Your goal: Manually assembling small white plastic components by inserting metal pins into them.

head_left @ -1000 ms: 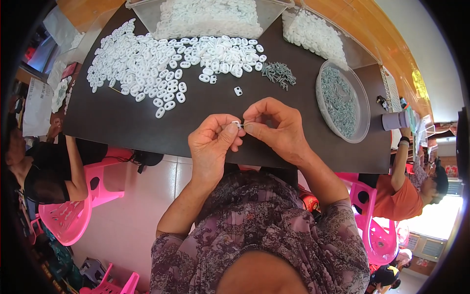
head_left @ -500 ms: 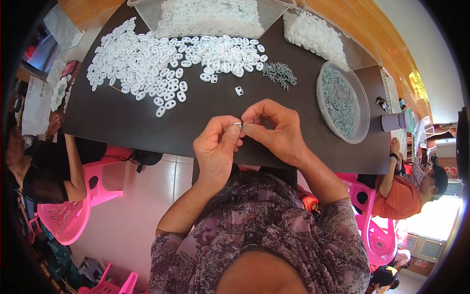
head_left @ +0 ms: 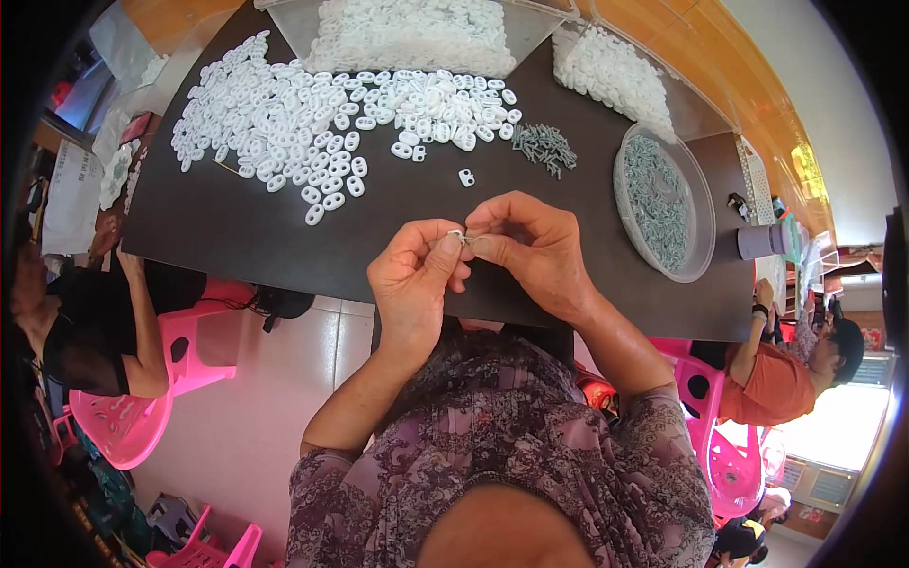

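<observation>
Over the near part of the dark table, my left hand (head_left: 419, 270) pinches a small white plastic piece (head_left: 456, 235) between thumb and forefinger. My right hand (head_left: 532, 248) is closed in a pinch right against it, with a thin, greyish sliver showing at its fingertips; its kind is too small to tell. Just beyond my hands lies a single white two-hole piece (head_left: 466, 177). Farther off are a large spread of white oval two-hole pieces (head_left: 275, 123) and a second heap of white pieces (head_left: 440, 106). Beside that heap is a small pile of grey-green pins or screws (head_left: 544, 149).
A round clear tub (head_left: 705, 213) of similar grey-green pieces stands at the right. Clear bins (head_left: 535, 38) of white pieces line the far edge. A grey-purple cup (head_left: 760, 240) is at the far right. People sit on both sides near pink chairs (head_left: 175, 355).
My hands have drawn very slightly apart, the left one shifting a little left. The greyish sliver between the fingertips shows more now. The view has tilted slightly.
</observation>
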{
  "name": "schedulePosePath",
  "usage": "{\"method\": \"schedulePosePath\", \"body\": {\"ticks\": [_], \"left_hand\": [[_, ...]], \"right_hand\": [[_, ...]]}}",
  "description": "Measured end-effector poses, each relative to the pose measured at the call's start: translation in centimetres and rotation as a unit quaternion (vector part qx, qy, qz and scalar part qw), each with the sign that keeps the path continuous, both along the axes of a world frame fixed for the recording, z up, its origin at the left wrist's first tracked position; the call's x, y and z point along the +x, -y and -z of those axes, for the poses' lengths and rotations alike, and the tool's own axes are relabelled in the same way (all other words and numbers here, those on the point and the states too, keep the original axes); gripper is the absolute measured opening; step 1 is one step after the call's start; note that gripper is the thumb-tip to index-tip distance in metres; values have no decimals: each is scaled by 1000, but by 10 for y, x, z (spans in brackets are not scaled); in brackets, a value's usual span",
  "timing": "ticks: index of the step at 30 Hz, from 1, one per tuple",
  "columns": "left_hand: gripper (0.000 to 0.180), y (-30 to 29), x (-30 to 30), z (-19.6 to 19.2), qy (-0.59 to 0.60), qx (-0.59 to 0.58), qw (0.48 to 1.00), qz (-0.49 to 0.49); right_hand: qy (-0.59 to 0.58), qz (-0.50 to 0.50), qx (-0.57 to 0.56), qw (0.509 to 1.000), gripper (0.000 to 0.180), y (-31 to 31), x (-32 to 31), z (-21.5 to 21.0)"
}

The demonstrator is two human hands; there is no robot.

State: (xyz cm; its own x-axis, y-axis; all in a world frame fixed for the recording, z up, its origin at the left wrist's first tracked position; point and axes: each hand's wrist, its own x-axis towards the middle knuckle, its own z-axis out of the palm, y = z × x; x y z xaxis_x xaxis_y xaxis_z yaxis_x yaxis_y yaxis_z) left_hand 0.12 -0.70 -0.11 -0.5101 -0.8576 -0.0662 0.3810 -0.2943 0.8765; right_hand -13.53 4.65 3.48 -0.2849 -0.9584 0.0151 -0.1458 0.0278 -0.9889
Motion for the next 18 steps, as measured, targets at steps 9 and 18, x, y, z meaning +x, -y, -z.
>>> {"method": "schedulePosePath", "body": {"ticks": [9, 18], "left_hand": [[10, -1, 1, 1, -1, 1, 1000, -5], [10, -8, -1, 2, 35, -25, 999, -26]], "right_hand": [[-122, 5, -26, 992, 3, 0, 2, 11], [-271, 31, -110, 956, 5, 4, 10, 14]]}}
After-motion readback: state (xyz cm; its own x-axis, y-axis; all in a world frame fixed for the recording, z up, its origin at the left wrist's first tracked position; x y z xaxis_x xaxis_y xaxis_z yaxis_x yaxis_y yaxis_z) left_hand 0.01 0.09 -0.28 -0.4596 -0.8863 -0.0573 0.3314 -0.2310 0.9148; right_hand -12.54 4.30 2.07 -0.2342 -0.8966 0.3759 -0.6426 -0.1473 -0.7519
